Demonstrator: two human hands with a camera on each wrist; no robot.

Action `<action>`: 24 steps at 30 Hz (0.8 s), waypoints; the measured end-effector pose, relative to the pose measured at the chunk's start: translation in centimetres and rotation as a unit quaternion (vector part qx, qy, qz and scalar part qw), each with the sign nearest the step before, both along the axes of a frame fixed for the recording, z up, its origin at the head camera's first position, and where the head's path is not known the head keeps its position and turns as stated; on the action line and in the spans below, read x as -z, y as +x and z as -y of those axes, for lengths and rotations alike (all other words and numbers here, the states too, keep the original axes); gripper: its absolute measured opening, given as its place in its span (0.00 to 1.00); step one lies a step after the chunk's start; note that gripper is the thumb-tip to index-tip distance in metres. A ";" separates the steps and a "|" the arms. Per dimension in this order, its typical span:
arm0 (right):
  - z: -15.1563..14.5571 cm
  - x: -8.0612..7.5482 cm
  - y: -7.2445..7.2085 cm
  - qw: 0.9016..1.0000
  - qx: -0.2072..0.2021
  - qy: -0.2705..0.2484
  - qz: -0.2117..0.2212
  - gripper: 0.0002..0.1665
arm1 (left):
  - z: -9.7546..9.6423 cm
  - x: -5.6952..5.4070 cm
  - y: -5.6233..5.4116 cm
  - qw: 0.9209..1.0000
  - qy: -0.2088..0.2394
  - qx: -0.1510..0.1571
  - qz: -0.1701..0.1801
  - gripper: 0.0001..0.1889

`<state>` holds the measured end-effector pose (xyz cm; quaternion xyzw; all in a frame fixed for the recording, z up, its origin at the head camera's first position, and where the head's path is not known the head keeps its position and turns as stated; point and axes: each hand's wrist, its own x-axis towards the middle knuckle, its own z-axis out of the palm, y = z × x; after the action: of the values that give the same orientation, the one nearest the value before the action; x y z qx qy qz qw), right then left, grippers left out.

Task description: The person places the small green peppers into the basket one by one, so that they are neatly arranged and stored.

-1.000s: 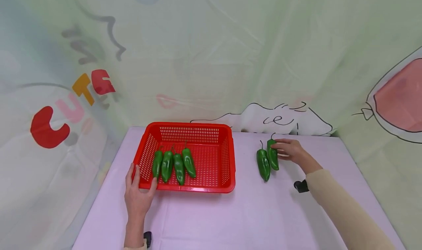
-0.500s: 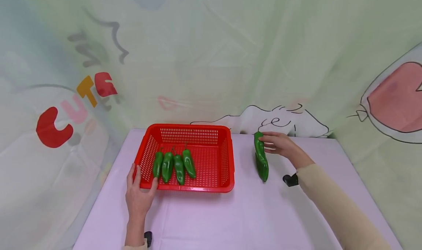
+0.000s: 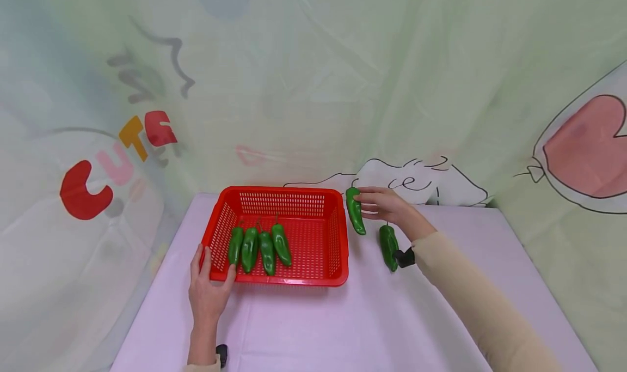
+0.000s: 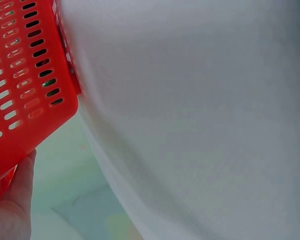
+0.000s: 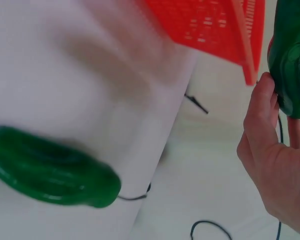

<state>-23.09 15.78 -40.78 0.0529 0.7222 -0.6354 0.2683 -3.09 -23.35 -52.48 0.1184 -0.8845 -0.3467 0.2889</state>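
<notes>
A green chili pepper point(image 3: 356, 211) hangs in my right hand point(image 3: 387, 206), pinched between thumb and fingers, just off the red plastic basket's right side. In the right wrist view the held pepper point(image 5: 292, 60) is cut off by the frame edge. My left hand point(image 3: 208, 293) grips the front left corner of the red basket point(image 3: 281, 281), thumb on the front rim and fingers at the left side. Several green peppers point(image 3: 266, 252) lie side by side in the basket's left half. One more pepper point(image 3: 388, 247) lies on the table under my right wrist.
A pale lilac cloth point(image 3: 303, 328) covers the table. Behind it hangs a printed fabric curtain point(image 3: 313, 116), which also closes in both sides. The basket's right half shows bare mesh floor. A dark device point(image 3: 404, 257) sits at my right wrist.
My right hand has lifted one of the two table peppers and carried it left toward the basket. The other pepper stays put. My left hand keeps its place at the basket corner.
</notes>
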 end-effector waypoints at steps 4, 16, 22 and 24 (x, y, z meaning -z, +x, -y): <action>2.0 0.0 -0.1 1.000 -0.003 -0.007 0.002 0.36 | 0.1 0.1 0.0 1.000 -0.002 -0.001 0.001 0.41; 8.5 0.0 -0.2 0.999 -0.012 -0.027 0.017 0.31 | -0.1 0.4 0.3 1.000 0.001 -0.006 -0.001 0.41; 11.4 0.7 -0.3 0.998 -0.007 -0.040 0.037 0.30 | -0.1 0.2 0.1 1.000 0.002 -0.003 -0.006 0.41; 12.1 1.0 -0.4 0.998 -0.001 -0.044 0.045 0.30 | -0.2 0.1 0.1 1.000 0.002 0.000 -0.006 0.41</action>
<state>-23.47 3.65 -41.75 0.0685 0.6811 -0.6631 0.3029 -3.00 -23.19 -52.59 0.1169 -0.8819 -0.3496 0.2938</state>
